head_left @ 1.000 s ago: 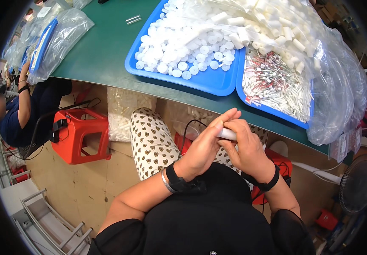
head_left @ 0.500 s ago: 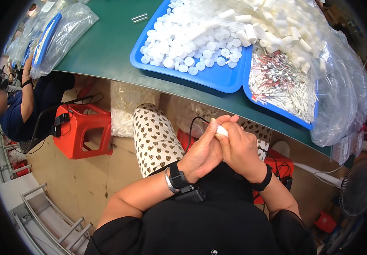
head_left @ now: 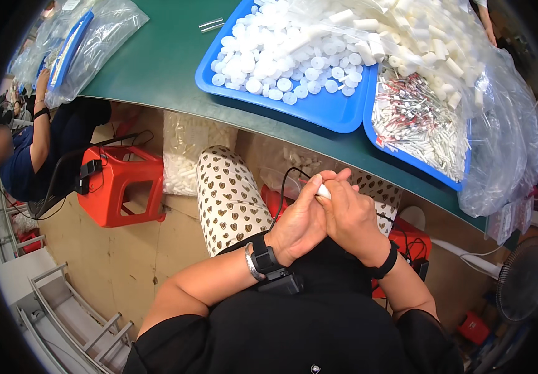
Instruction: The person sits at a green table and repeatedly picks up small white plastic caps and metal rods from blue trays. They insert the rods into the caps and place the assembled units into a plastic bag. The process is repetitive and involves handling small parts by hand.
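While both hands meet over the lap, just off the near edge of the green table, a white piece shows between them, only its rounded end in sight. Right hand: fingers curled round the piece, thumb lying along it. Left hand: palm turned up against the right, thumb raised close to the piece; cannot tell whether it grips too. On the table, large blue tray by the near edge, white discs heaped toward its far side, front right corner bare. Smaller blue tray adjoins its right edge, full of slim white and red parts. Clear bag of white cylinders slumps across both trays' far edges. Two thin rods lie beyond the large tray's left edge.
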A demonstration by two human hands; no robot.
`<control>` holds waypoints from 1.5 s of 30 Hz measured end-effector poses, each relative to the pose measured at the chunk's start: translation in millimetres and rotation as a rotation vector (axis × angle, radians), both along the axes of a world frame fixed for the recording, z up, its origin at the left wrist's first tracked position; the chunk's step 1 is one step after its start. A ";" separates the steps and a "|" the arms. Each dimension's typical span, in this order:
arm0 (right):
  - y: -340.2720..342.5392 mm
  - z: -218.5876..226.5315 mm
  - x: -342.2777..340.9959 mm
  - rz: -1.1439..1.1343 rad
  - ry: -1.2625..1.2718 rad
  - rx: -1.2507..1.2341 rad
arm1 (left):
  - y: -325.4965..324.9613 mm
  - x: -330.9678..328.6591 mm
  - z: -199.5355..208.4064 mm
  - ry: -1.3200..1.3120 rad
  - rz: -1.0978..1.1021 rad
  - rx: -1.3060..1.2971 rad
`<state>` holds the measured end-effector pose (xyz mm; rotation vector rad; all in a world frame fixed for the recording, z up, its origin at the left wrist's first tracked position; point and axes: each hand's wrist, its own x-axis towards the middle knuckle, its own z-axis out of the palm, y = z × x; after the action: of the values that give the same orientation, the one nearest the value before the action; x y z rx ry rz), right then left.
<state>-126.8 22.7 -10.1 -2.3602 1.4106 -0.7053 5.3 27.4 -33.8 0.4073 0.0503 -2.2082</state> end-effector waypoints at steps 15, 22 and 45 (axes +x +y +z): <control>-0.3 -14.9 6.4 -0.136 -0.497 0.489 | -2.2 7.4 -4.7 -0.424 -0.122 -0.183; -11.5 2.6 -13.3 -0.058 -1.278 1.473 | -19.7 29.4 5.9 -0.324 -0.192 -0.227; 2.3 -3.6 8.6 -0.137 -0.549 0.547 | -10.5 17.5 3.7 -0.426 -0.024 -0.263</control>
<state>-118.2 24.9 -13.7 -1.5176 1.3060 -0.7979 22.8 16.9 -30.1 0.7198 -0.4706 -2.0711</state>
